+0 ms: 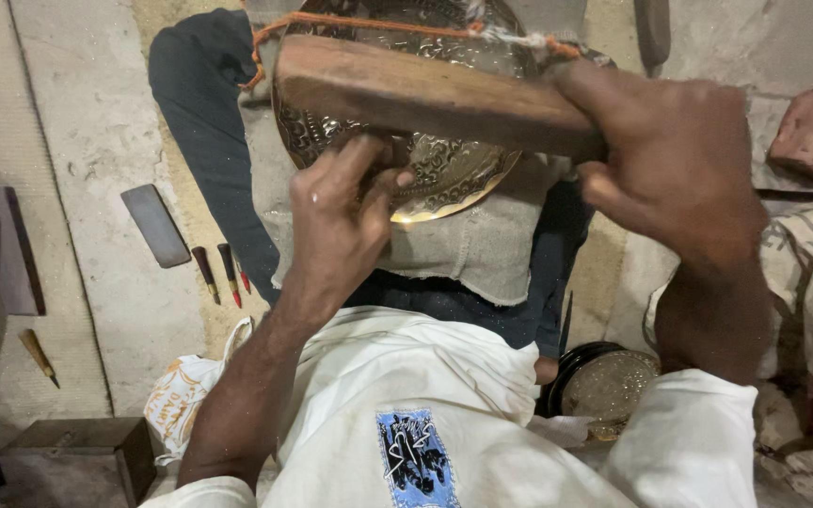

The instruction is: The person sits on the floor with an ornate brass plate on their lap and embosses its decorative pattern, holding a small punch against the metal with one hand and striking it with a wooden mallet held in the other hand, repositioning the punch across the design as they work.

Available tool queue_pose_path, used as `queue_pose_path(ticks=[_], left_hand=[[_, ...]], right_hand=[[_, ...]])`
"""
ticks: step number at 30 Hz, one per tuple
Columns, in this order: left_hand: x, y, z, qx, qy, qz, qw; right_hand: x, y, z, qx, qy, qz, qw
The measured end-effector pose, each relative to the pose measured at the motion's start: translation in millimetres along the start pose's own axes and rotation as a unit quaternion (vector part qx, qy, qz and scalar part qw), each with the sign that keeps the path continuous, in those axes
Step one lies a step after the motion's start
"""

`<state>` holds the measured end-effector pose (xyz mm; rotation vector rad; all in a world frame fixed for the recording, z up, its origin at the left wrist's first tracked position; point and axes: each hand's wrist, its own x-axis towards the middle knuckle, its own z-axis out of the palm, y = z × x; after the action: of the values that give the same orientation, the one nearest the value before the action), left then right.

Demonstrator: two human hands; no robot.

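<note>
You are gripping the wooden block [425, 94] with your right hand [679, 160], while your left hand [341, 207] is pinching a small tool against the engraved brass plate [444, 169] on your lap; be keeping the tool upright before striking

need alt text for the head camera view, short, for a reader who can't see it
Seen from above, a seated person's right hand grips a wooden block over an engraved round metal plate, while the left hand pinches something small against the plate. Small tools lie on the floor to one side.
</note>
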<state>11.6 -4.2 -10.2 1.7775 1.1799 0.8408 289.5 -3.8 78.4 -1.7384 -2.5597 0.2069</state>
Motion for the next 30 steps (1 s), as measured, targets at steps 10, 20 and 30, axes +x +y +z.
queue_pose_path(ticks=[10,20,30], left_hand=[[-2,3,-4,-0.034,-0.011,0.063,0.997],[24,-5,-14,0.007,-0.093,0.084,0.992],[18,-22,-9,0.076,-0.086,0.052,0.992]], right_hand=[[-11,-3,4,0.030,0.002,0.023,0.999],[-20,13,32,0.155,0.100,0.025,0.983],[-6,16,23,0.007,0.025,-0.005,1.000]])
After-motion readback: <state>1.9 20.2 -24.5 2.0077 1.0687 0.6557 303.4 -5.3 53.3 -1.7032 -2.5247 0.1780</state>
